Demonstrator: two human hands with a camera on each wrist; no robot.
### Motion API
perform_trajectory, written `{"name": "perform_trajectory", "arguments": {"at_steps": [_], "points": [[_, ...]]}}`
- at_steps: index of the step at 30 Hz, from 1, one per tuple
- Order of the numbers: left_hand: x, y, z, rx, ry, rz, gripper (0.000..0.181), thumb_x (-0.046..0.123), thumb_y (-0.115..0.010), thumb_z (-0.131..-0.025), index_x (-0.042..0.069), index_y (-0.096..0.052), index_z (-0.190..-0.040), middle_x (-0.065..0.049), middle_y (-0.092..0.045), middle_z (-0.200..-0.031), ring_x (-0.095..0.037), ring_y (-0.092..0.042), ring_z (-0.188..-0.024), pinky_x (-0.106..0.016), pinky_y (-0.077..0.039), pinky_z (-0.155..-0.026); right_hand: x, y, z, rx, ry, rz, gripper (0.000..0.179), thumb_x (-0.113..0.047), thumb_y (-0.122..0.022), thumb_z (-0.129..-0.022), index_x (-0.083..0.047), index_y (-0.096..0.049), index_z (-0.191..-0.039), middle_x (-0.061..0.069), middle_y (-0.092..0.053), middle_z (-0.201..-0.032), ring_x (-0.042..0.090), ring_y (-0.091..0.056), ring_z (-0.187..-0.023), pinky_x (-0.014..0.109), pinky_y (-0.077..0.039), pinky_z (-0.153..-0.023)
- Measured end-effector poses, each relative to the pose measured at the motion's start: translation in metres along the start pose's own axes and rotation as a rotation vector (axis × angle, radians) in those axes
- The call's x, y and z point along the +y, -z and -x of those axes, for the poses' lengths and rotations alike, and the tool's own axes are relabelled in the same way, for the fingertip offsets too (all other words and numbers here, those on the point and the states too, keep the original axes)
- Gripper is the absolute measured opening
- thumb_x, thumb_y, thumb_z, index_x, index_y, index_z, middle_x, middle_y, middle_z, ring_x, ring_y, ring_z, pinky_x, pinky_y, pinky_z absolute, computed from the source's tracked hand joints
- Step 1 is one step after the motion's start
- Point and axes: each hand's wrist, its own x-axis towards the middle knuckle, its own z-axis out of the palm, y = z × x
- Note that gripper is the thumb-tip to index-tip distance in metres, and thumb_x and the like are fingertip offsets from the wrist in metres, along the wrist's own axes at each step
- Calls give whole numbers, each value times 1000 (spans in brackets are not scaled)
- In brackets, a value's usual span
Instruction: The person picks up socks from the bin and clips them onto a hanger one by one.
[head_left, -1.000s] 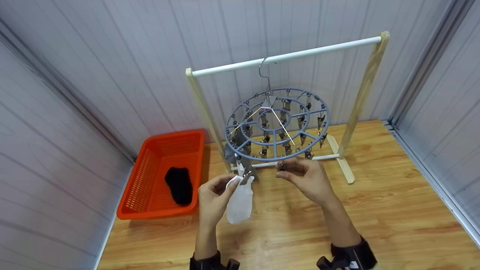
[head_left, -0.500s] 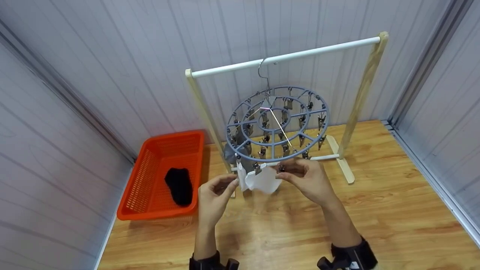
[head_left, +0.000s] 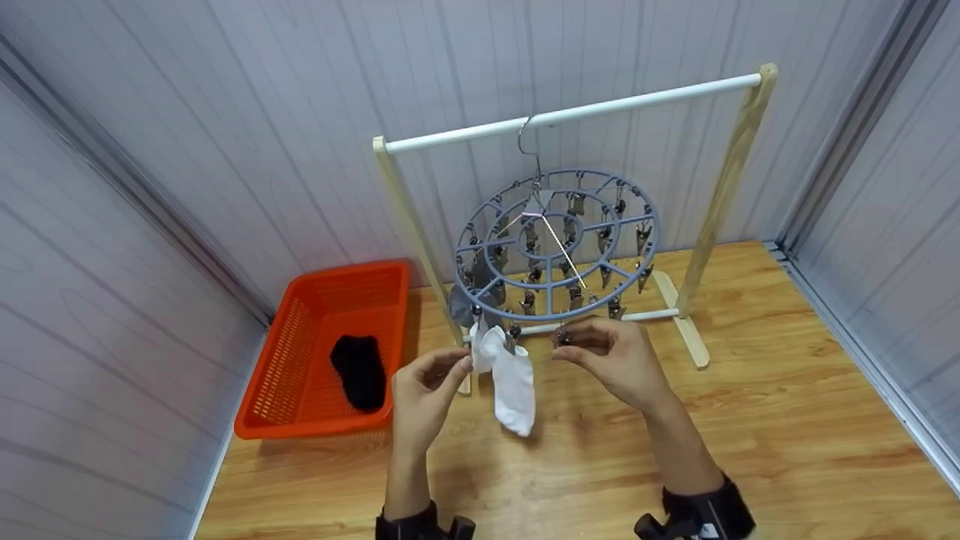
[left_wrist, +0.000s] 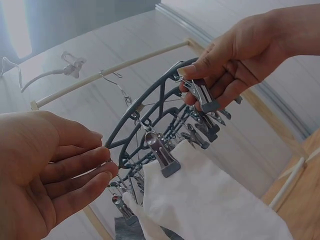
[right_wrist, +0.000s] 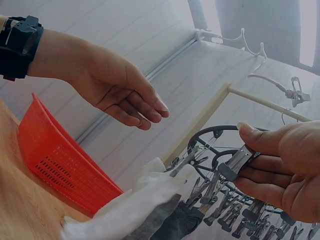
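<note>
A white sock (head_left: 515, 397) hangs by a metal clip (left_wrist: 161, 152) from the front of a round grey-blue drying hanger (head_left: 550, 316). Left of it, another white piece (head_left: 481, 358) hangs from the neighbouring clip, with grey fabric (head_left: 460, 305) behind. My left hand (head_left: 424, 401) is just left of the white pieces, its fingers loosely bent and holding nothing. Between thumb and fingers, my right hand (head_left: 616, 364) pinches an unloaded metal clip (left_wrist: 204, 95) at the hanger's front rim, right of the sock.
An orange basket (head_left: 319, 430) with a black sock (head_left: 358, 373) in it stands on the wooden floor (head_left: 562, 480) at left. The hanger hooks over the white bar (head_left: 622, 109) of a wooden-legged rack, close to the panelled walls. Several other clips dangle under the rings.
My left hand has let go of the white sock, which swung right and now hangs down from its clip. The right hand has kept its hold on the clip.
</note>
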Motion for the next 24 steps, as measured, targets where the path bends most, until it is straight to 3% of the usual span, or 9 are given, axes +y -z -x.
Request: {"name": "perform_trajectory", "arguments": {"at_steps": [12,19,24], "points": [[2,4,1,10,1,10,12,7,-81,-94,3,-81,-105,-10,-79,-92,-30,-76,-84,-29,-62,-75,-1,-1,0,-23,2,39,21,-5,-84,-90,4,-78,-109,17,-77,-102,23,-78,-89,35,-63,-81],[2,9,0,16,1,19,11,6,-79,-96,1,-80,-105,-13,-78,-92,-23,-75,-84,-29,-62,-76,-3,0,1,-10,-7,51,22,-4,-83,-91,4,-77,-110,18,-78,-103,20,-78,-89,33,-63,-80],[3,15,-2,24,8,15,11,5,-76,-98,-3,-79,-106,-14,-78,-92,-29,-75,-83,-29,-62,-75,-2,0,1,0,-19,34,22,-3,-84,-90,5,-77,-109,19,-77,-103,22,-79,-89,34,-63,-81]]}}
